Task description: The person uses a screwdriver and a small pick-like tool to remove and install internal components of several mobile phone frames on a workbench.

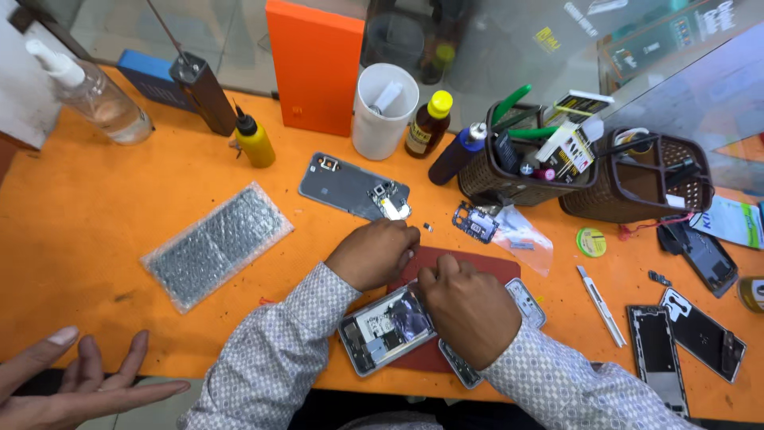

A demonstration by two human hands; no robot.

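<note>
Bottom left, another person's hand [76,382] lies flat at the table [72,239] edge, fingers spread, holding nothing. Right of it, a bubble-wrap pouch [216,243] lies on the orange top, long axis running lower left to upper right. Behind: spray bottle [91,91], dark tool box [205,91], small yellow bottle [255,142], orange box [317,64], white cup [384,110].

Grey back cover [350,187] lies flat above the hands, long axis tilting down to the right, with a small part sitting on its right end.

Left hand [372,253] is curled narrow, fingertips pinched together near the top edge of the red mat [485,267]; what it pinches is too small to tell. Open phone [387,326] lies on the mat just below both hands, insides up, long axis running lower left to upper right, top end under the right hand. Right hand [468,310] is closed down, knuckles up, pressing on the phone's upper right end; its fingertips are hidden. A second phone frame [529,301] pokes out beneath that hand.

Right of the mat: circuit board [475,221], plastic bag [521,237], two brown baskets [637,187] of tools, white pry tool [602,306], dark phone panels [700,334].
</note>
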